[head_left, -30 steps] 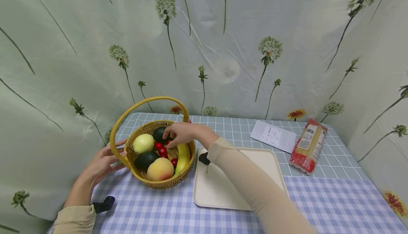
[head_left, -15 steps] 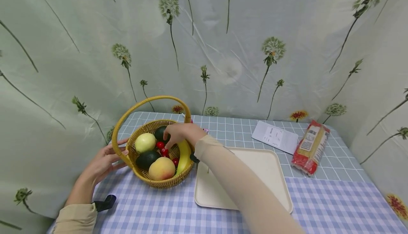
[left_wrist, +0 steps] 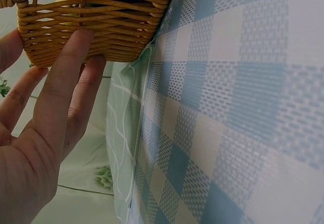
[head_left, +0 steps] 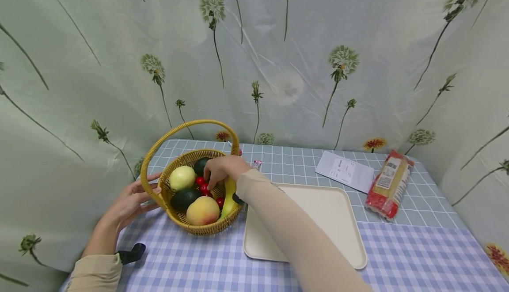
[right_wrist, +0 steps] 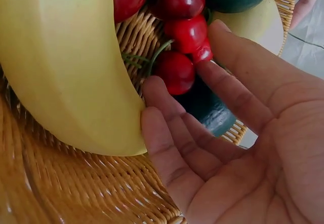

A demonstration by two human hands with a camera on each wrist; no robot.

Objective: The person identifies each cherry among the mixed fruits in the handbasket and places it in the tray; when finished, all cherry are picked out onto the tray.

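A wicker basket (head_left: 191, 229) with a tall arched handle holds a banana (head_left: 229, 197), a peach (head_left: 203, 211), a pale yellow-green fruit (head_left: 182, 178), two dark green fruits (head_left: 184, 200) and several red cherries (right_wrist: 174, 72). My left hand (head_left: 133, 201) rests its extended fingers against the basket's left wall; the left wrist view shows these fingers (left_wrist: 63, 82) on the weave. Inside the basket, my right hand (head_left: 223, 168) has thumb and index finger on either side of a small cherry (right_wrist: 203, 51). Its other fingers lie beside the banana's end.
Right of the basket lies a cream tray (head_left: 318, 221), partly covered by the right sleeve. Behind it are a white printed packet (head_left: 345, 171) and a red-ended bag of noodles (head_left: 390, 183). A small pink-wrapped item (head_left: 257, 164) lies near the basket. A patterned curtain (head_left: 286, 62) hangs behind.
My right hand has dipped lower among the cherries, and its thumb and fingers have drawn closer together. The left hand stays at the basket's side.
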